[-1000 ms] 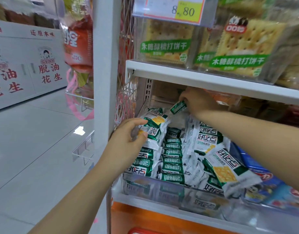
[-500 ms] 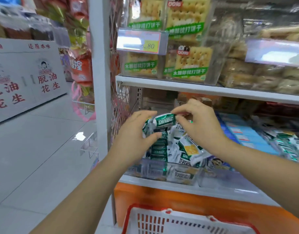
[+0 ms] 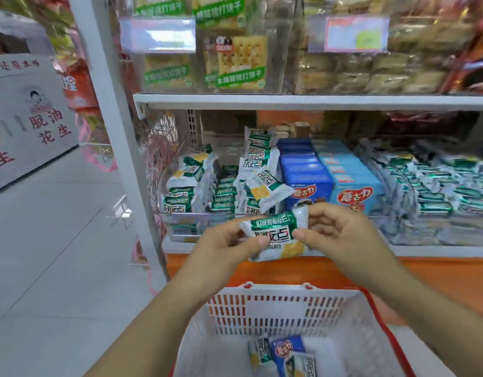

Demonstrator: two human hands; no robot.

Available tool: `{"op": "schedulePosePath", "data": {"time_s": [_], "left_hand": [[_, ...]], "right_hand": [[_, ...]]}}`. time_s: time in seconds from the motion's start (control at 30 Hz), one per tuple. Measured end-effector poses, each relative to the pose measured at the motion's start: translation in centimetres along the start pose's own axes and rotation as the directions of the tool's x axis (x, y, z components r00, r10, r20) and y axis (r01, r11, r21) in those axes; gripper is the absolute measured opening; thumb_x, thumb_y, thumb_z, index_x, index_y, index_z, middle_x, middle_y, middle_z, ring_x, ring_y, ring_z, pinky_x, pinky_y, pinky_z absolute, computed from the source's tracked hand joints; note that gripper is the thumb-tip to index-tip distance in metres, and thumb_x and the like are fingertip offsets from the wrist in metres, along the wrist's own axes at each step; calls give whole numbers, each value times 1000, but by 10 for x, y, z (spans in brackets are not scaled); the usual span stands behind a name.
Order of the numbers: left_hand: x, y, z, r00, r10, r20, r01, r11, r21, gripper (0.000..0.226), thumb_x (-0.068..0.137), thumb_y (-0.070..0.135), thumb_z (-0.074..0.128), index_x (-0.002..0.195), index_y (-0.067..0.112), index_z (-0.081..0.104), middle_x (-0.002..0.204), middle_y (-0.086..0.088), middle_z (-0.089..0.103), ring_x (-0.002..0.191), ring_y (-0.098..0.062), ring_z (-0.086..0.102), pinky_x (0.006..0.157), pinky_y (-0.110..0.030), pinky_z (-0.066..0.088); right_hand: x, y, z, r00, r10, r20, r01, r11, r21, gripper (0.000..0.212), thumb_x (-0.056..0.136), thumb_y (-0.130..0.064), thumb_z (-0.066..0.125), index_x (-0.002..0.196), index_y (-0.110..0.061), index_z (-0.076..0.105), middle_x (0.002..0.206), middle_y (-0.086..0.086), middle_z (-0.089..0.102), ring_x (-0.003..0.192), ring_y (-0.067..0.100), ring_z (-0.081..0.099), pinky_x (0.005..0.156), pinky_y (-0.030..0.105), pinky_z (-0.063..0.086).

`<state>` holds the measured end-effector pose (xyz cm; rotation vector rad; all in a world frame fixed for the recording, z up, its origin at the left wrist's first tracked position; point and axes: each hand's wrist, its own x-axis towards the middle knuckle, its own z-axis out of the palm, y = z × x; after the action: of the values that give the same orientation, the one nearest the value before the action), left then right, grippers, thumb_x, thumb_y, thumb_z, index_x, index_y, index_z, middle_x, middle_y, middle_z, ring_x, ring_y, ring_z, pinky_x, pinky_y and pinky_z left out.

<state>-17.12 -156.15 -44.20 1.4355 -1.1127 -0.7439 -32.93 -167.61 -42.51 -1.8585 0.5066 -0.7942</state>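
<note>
A green-and-white snack packet [image 3: 275,235] is held in front of the shelf, above the basket. My left hand [image 3: 229,246] pinches its left end and my right hand [image 3: 335,235] pinches its right end. More packets of the same kind [image 3: 218,186] fill a clear bin on the lower shelf behind. Below my hands stands a white shopping basket [image 3: 275,308] with a red rim; a few packets [image 3: 283,355] lie in its bottom.
Blue snack boxes [image 3: 305,175] and light-blue ones [image 3: 349,180] sit right of the bin, with more green packets [image 3: 436,186] further right. Cracker packs [image 3: 237,63] stand on the upper shelf [image 3: 289,102]. A white upright post [image 3: 112,104] borders the aisle floor on the left.
Both hands have drawn back from the shelf bin with one packet and now hold it lower, over the basket. The view has tilted down, showing the basket's inside.
</note>
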Motion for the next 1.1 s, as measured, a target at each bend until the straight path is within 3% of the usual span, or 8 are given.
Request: {"op": "schedulePosePath", "data": {"time_s": [0.07,0.23,0.4,0.57,0.63,0.77,0.9,1.1], "left_hand": [[-1,-6,11,999,-28,17,29,999,-20,32,76,32,67,86,2,67,62,5,65,62,-3,58,65,-9,43],[3,-15,31,992,-39,-121,36,999,-27,13,81,21,70,94,18,66,71,8,69,60,-5,61,61,-8,45],[7,-26,38,981,-76,-177,63,995,-77,21,73,40,65,86,24,63,82,8,68,75,-9,61,75,-30,48],[8,-32,39,973,-89,-215,79,995,-55,14,89,25,62,81,16,55,64,5,59,59,-8,54,68,-32,45],[8,-33,36,967,-140,-211,124,989,-86,17,87,29,62,80,15,55,63,2,60,59,-10,54,68,-36,47],[7,-34,32,939,-337,-65,308,912,-272,25,70,46,66,70,21,64,88,-18,68,82,-32,62,86,-46,55],[7,-33,25,869,-478,128,483,766,-423,15,73,28,69,81,17,63,81,3,65,80,-17,62,74,-29,54],[8,-34,17,805,-557,207,576,649,-497,16,66,21,71,80,19,62,79,3,67,64,-8,63,65,-24,56]], "right_hand": [[-10,9,-5,999,12,-50,-11,1000,13,22,77,-3,71,79,-20,58,60,-16,60,57,-1,52,58,12,44],[-16,21,-10,991,113,-74,-108,991,76,18,79,-7,71,83,-19,57,66,-9,65,60,5,58,57,16,48],[-15,32,-17,982,160,-102,-154,986,69,14,79,-15,71,87,-13,60,74,0,68,64,10,61,58,19,50],[-18,40,-18,955,291,58,-296,949,104,25,69,-45,67,79,-22,64,73,4,65,68,14,60,71,30,49],[-19,42,-16,931,339,140,-361,910,203,18,68,-41,67,71,-23,64,69,0,64,69,15,58,74,34,46],[-18,42,-12,891,402,211,-454,814,364,19,72,-29,63,64,-14,55,64,-1,55,60,12,52,67,28,45],[-16,45,-12,873,466,141,-486,815,315,26,72,-36,64,79,-11,63,70,3,53,57,12,51,63,27,42],[-16,47,-13,829,523,196,-554,721,416,16,85,-19,61,74,-10,54,55,-1,44,51,11,45,50,20,43]]}}
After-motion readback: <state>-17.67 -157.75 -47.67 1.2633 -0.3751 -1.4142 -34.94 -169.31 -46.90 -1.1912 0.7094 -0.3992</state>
